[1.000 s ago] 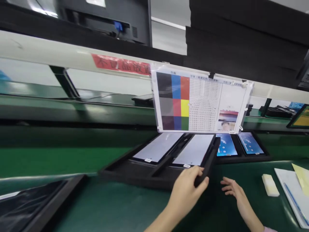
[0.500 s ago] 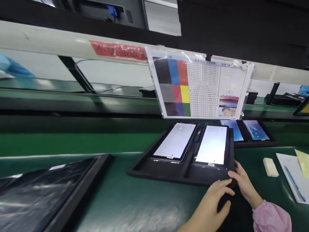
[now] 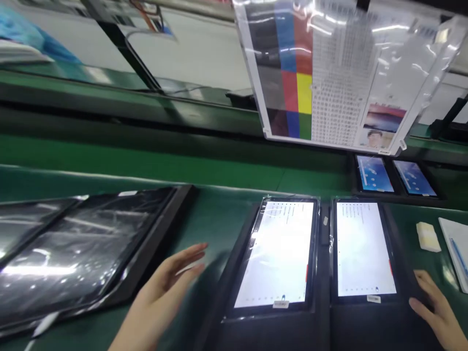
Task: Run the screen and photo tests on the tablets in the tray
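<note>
A black tray (image 3: 323, 326) lies on the green bench, with two lit tablets side by side in it. The left tablet (image 3: 280, 253) and the right tablet (image 3: 365, 248) both show mostly white screens and carry a small white label at the lower edge. At the tray's right side my right hand (image 3: 435, 307) grips the edge between thumb and fingers. My left hand (image 3: 164, 292) is in the air left of the tray, fingers stretched out and thumb apart, holding nothing. Left of it is another black tray (image 3: 183, 209) with dark-screened tablets (image 3: 98, 239) under shiny film.
Farther back sits a tray with two tablets (image 3: 415, 178) showing blue screens. A plastic-covered colour chart (image 3: 340, 78) hangs above the bench. On the right lie a pale yellow block (image 3: 427, 237) and white paper (image 3: 451, 234) with a blue pen (image 3: 458, 256).
The tray with the white-screened tablets is nearer to me, with my right hand still at its right edge. My left hand has moved from its right corner to its left. The view has tilted down.
</note>
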`<state>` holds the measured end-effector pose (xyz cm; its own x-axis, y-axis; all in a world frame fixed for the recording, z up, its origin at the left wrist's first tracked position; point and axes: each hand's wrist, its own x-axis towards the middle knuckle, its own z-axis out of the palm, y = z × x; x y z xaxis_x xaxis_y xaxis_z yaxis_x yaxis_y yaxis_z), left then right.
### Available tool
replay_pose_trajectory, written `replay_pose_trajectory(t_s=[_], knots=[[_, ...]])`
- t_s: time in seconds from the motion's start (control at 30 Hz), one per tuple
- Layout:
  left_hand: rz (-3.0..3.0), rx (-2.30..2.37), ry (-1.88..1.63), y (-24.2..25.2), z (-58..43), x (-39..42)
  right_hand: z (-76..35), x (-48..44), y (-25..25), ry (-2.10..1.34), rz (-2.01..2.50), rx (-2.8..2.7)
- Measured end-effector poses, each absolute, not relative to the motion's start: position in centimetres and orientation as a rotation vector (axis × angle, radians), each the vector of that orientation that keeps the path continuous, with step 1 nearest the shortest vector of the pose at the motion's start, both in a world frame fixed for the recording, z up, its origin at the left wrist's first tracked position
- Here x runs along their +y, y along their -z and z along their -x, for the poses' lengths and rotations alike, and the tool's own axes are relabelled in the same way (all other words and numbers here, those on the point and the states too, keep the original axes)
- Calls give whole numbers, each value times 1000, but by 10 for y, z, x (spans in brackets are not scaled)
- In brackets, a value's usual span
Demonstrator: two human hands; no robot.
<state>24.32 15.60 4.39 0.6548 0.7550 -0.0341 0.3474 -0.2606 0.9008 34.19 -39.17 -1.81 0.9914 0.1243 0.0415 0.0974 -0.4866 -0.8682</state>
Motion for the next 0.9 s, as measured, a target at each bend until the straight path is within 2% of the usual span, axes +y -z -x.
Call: replay_pose_trajectory(t_s=[0.13, 0.33, 0.47, 0.67, 0.9], knots=[[-1840, 764, -327, -39, -254, 141, -360, -366, -30, 395, 2516, -521], [-1733, 700, -249, -42, -303, 132, -397, -260, -86, 346, 2529, -1353], [-1720, 623, -230, -40, -325, 136, -409, -231, -80, 315, 2475, -1484], [-1766, 471, -139, -36, -322, 147, -415, -235, -61, 214, 2458, -1531], [-1800, 289, 9, -42, -302, 160, -423, -243, -56, 318, 2294, -1510]])
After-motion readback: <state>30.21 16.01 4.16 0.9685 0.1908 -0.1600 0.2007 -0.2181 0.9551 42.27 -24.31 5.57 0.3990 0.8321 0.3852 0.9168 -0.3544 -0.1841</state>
